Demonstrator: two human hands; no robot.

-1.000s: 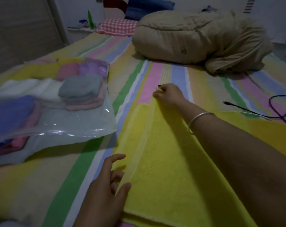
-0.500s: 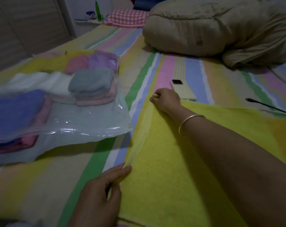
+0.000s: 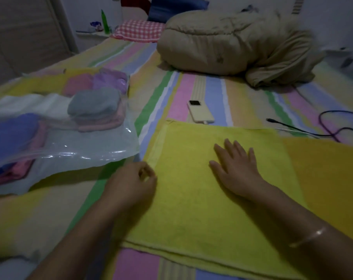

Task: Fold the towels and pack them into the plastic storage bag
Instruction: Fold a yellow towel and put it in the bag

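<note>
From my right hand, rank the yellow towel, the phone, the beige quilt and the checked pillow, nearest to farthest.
1. Yellow towel, under the right hand, which rests flat on it.
2. Phone, just past the towel's far edge, to the left.
3. Beige quilt, bundled farther up the bed.
4. Checked pillow, at the bed's head, far left.

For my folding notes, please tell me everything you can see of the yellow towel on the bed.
The yellow terry towel lies flat on the striped bed sheet, folded into a rough rectangle; stacked layers show along its near edge. A smoother woven band runs along its left side. The surface looks soft and mostly unwrinkled. The right hand rests flat and open on its middle. The left hand curls at its left edge and seems to pinch it.
</note>
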